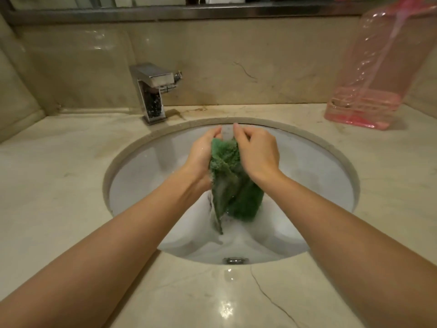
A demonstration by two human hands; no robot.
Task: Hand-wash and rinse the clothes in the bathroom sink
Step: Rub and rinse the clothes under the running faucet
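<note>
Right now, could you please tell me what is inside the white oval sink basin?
Soapy water and the lower end of a green cloth held by both hands; the sink basin's drain is hidden.

Two hands (233, 155), one green cloth (233, 183), one sink (146, 166), one faucet (153, 91), one pink bottle (378, 74).

No readable writing anywhere.

The pink plastic bottle (378, 67) on the tabletop (59, 174) carries no legible label, and the metal tap (153, 91) and the sink (307, 162) show no brand, number or sign that can be read.
</note>
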